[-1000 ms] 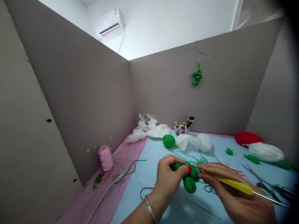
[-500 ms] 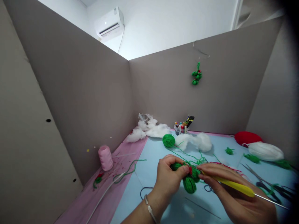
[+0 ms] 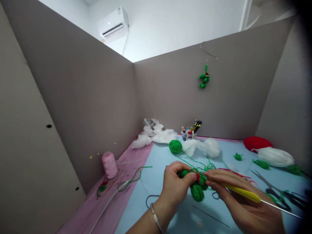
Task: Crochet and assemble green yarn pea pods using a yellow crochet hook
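Note:
My left hand pinches a small green crocheted piece with a red bit at its top, held just above the light blue mat. My right hand is closed round a crochet hook with a yellow handle, its tip at the green piece. Green yarn runs from the piece back to a green yarn ball. A matching green crocheted cluster hangs on the grey partition wall behind.
White stuffing and more of it lie at the back, beside a small tub of coloured items. A pink thread spool stands left. Red yarn, white yarn and scissors lie right. Grey partitions enclose the desk.

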`<state>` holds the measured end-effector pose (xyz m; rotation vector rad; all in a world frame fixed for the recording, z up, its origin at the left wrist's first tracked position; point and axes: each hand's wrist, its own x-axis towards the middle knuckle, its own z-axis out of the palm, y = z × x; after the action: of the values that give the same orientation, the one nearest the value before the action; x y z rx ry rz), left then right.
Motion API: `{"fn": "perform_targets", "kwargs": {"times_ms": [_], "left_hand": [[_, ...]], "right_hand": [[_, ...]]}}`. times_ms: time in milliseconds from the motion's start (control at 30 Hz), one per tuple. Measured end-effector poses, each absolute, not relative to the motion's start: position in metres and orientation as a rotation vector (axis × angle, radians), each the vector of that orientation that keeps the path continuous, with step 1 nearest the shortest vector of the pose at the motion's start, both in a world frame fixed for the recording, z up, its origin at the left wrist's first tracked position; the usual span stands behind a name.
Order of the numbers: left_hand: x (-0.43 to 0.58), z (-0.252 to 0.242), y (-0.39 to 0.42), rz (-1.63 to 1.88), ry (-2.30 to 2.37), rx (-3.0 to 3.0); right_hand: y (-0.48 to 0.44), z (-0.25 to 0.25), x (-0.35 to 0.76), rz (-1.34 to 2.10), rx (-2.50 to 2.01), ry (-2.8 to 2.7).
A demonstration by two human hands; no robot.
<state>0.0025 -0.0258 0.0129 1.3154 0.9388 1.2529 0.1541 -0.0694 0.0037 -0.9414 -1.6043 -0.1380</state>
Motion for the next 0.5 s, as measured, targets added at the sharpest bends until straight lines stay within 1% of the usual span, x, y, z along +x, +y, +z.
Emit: {"fn": "perform_targets", "kwargs": {"times_ms": [500], "left_hand": [[0.0013, 0.0155, -0.0274, 1.245, 0.945, 1.322]], "right_hand": [[-0.0677, -0.0029, 0.1563, -0.123, -0.948, -1.604]]}}
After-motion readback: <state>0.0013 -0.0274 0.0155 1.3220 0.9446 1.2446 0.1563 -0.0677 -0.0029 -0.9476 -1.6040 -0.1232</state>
